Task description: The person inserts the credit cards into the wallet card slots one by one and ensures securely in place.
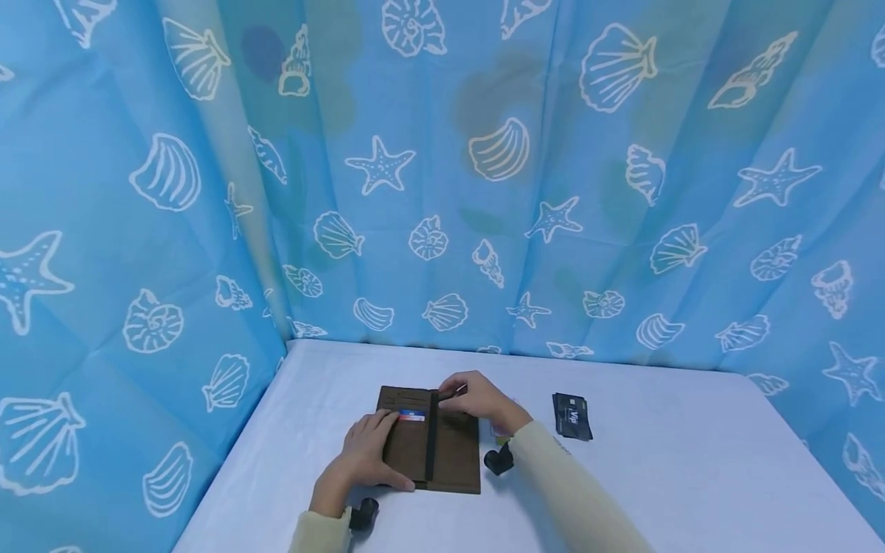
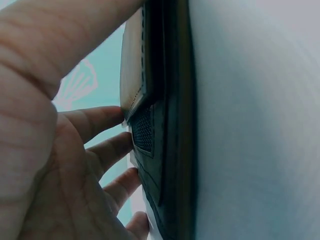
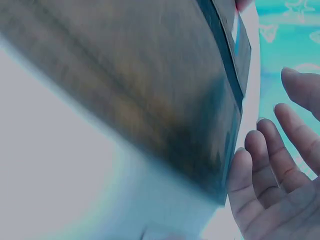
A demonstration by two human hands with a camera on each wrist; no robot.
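**Two hands at a spread brown wallet**

We see one brown, rectangular, leather-look wallet [image 1: 454,457] spread left of the middle of the white cloth-covered counter [image 1: 664,461], nearer its far left corner than its far right one. A dark, narrow strap [image 1: 432,445] runs beside the fold, its long axis pointing from the counter's far edge towards the near side. The right hand [image 1: 477,401] is nearer the strap's far end — the left hand [image 1: 369,448] lies on the left panel, fingers stretched over it, thumb by the wallet's near edge. The right hand's fingers are loosely bent, with nothing visible between them; whether they touch the wallet, we cannot tell.

We count one wallet, one strap, one blue, white and red card [image 1: 412,415] in a left-panel slot, and one stack of black printed cards [image 1: 572,417] right of the wallet — how many, we cannot tell. At least one pale multicoloured card [image 1: 499,440] lies partly hidden by the right wrist.
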